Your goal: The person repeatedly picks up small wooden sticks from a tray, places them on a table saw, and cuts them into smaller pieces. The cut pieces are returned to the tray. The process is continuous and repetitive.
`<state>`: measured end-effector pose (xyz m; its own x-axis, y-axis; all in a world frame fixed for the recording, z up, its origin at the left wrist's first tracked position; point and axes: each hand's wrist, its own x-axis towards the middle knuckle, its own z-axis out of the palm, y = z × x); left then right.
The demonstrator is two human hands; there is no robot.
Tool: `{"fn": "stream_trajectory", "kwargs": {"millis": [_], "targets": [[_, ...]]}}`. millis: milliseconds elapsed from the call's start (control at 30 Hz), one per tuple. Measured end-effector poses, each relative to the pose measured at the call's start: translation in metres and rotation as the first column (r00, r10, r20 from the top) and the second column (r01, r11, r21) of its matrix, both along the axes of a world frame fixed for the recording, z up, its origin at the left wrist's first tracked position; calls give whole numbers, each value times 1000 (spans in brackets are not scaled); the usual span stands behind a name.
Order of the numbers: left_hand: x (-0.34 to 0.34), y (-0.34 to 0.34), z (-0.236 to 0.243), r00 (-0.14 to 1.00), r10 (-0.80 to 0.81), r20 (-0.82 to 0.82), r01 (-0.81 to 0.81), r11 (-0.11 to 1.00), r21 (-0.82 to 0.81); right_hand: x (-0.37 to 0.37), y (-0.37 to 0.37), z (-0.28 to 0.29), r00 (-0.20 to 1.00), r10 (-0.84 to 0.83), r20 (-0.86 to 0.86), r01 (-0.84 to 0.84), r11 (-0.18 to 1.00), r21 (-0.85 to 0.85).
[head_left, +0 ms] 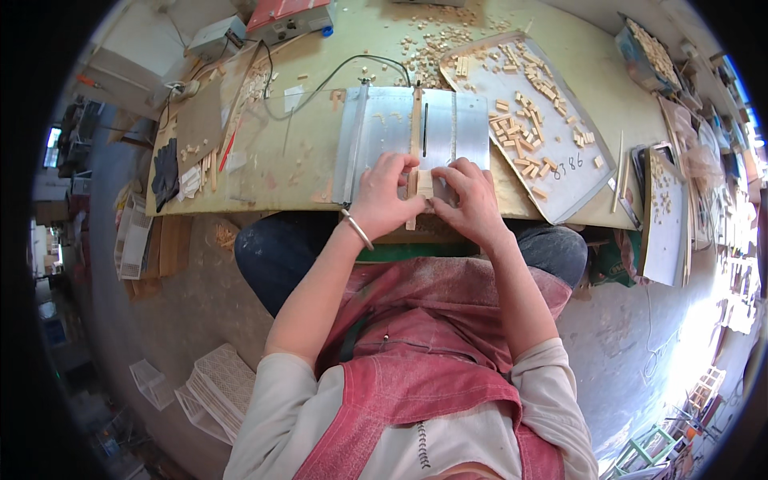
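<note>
A metal sliding plate (376,136) with a dark slot and a long wooden strip (415,120) lies at the front of the bench, in front of me. A short pale wood block (424,184) rests at the strip's lower end. My left hand (384,196) is closed around the near end of the strip and the left side of the block, thumb at the front. My right hand (468,200) is closed on the block's right side, fingers curled and thumb at its near end.
A tray (588,192) with several small wood pieces stands at right. Loose pieces, a cable (336,72) and metal boxes (284,20) are behind. A board (200,120) and dark gloves (166,172) lie at left; a filled bin (644,56) sits back right.
</note>
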<state>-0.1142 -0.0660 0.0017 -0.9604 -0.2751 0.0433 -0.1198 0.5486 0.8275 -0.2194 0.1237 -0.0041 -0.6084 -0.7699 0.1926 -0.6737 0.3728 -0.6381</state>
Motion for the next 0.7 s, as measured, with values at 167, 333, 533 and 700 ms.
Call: {"fn": "stream_trajectory", "kwargs": {"millis": [167, 333, 533, 700], "targets": [[-10, -21, 4, 994, -103, 27, 104, 993, -52, -10, -5, -3, 1000, 9, -1, -9, 999, -34], [-21, -24, -6, 988, -134, -79, 116, 974, -196, -17, -11, 1, 1000, -2, 0, 2, 1000, -13], [-32, -24, -6, 997, -66, -43, 59, 987, -150, -29, -16, -2, 1000, -1, 16, 1, 1000, -14], [-40, -27, -8, 998, -43, -56, 35, 992, -125, -37, -21, -6, 999, -23, -25, 22, 999, -36]]}}
